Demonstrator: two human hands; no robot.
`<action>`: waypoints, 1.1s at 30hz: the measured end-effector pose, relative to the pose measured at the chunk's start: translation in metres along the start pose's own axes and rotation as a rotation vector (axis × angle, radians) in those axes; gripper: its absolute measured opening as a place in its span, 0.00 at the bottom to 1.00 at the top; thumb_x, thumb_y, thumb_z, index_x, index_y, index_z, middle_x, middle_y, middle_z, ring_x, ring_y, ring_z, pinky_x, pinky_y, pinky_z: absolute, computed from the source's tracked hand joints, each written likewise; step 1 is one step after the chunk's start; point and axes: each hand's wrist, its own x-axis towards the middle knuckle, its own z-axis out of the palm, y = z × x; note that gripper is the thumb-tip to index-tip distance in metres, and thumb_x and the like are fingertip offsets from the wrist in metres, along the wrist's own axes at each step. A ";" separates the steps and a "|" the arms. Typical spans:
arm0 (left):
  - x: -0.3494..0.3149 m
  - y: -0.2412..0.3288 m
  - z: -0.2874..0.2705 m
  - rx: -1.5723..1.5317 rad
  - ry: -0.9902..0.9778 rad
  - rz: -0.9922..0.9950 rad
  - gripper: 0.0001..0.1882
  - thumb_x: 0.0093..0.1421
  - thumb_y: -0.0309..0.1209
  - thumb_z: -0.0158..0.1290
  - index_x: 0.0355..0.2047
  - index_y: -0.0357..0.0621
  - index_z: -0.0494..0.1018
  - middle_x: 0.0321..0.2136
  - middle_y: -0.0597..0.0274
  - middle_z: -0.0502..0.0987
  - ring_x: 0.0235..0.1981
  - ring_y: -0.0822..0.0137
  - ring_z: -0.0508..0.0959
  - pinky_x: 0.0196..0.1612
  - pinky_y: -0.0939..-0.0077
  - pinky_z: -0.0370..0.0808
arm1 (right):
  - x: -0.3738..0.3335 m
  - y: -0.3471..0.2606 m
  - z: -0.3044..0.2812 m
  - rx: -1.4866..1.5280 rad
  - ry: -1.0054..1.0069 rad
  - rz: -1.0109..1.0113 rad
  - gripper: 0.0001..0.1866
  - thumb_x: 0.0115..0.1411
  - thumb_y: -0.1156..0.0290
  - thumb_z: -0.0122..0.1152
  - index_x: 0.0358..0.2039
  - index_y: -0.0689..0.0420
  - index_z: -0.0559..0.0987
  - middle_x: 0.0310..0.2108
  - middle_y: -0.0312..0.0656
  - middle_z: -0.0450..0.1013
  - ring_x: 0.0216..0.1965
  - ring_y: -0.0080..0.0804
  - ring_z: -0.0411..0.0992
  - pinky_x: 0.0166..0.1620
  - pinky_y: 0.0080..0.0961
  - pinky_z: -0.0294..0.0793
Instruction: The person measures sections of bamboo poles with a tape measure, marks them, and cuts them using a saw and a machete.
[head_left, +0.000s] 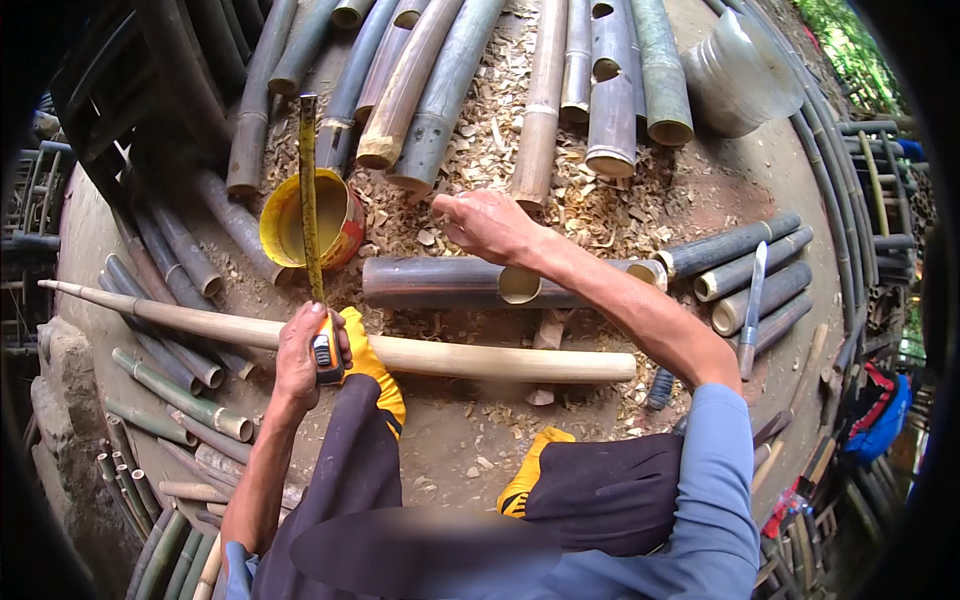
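Observation:
My left hand (303, 355) is closed around a tape measure (325, 350) with a dark and orange case. Its yellow blade (307, 190) stretches away from me, passing over a yellow and red bucket (355, 225) that holds cloudy liquid. Beneath this hand, a long pale tapering pole (500, 362) lies crosswise by my yellow shoe. My right hand (490, 222) has its fingers curled together above the wood chips; whether anything is in them cannot be made out. Just nearer to me lies a dark bamboo tube (435, 283) with a hole cut in it, partly hidden by my right forearm.
Thick bamboo tubes (450, 95) lie at the far side among wood chips (490, 130). To the right, a knife (752, 310) rests against short dark bamboo pieces (735, 243). A translucent plastic container (740, 75) sits far right. More bamboo (180, 395) lies at left.

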 end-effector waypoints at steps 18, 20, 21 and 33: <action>-0.007 -0.015 -0.009 0.064 -0.006 0.021 0.18 0.65 0.45 0.41 0.32 0.42 0.68 0.17 0.63 0.71 0.15 0.73 0.71 0.19 0.81 0.70 | -0.111 0.056 -0.079 -0.270 0.089 0.330 0.09 0.57 0.70 0.54 0.39 0.54 0.75 0.29 0.46 0.77 0.32 0.41 0.77 0.35 0.35 0.76; -0.008 -0.013 0.001 0.206 -0.076 0.053 0.17 0.64 0.44 0.42 0.31 0.42 0.69 0.17 0.64 0.71 0.15 0.73 0.71 0.19 0.81 0.70 | -0.158 0.052 -0.106 -0.194 0.159 0.377 0.09 0.56 0.71 0.55 0.38 0.56 0.74 0.28 0.49 0.76 0.30 0.42 0.76 0.35 0.34 0.75; -0.008 -0.011 0.008 0.282 -0.134 0.059 0.16 0.64 0.43 0.44 0.31 0.42 0.69 0.17 0.66 0.70 0.16 0.76 0.71 0.20 0.83 0.69 | -0.184 0.050 -0.114 -0.243 0.158 0.413 0.09 0.57 0.71 0.55 0.38 0.58 0.74 0.28 0.49 0.76 0.30 0.42 0.76 0.35 0.34 0.74; -0.070 0.044 0.142 1.279 -0.775 0.166 0.17 0.61 0.39 0.45 0.25 0.35 0.69 0.16 0.60 0.69 0.21 0.72 0.67 0.27 0.72 0.65 | -0.375 -0.079 -0.022 0.354 0.350 0.746 0.12 0.59 0.66 0.55 0.38 0.61 0.75 0.23 0.43 0.75 0.23 0.25 0.73 0.26 0.23 0.76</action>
